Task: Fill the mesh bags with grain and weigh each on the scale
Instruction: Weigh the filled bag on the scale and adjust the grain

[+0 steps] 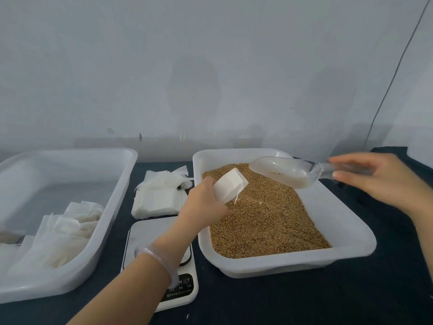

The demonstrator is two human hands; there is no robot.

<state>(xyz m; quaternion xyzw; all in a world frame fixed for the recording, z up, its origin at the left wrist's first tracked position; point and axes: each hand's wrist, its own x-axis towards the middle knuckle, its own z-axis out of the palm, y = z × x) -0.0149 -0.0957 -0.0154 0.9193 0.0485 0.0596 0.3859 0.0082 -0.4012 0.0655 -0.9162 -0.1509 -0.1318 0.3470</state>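
Head view: at the front edge of the dark cloth-covered surface sits a white digital scale, its platform bare; the left forearm, wearing a pale bangle, crosses above it. At the left edge a translucent plastic tub holds a heap of white mesh bags in its near corner. Right of the scale, a second tub is spread with brown grain. The left hand grips a white mesh bag just above the grain at that tub's left side, the bag tilted and its drawstring dangling. Behind the scale lies a stack of flat empty bags. Over the tub's far right corner the right hand, blurred, holds the handle of a clear plastic scoop with only a little grain in it, mouth turned toward the bag but apart from it. A grey wall rises behind
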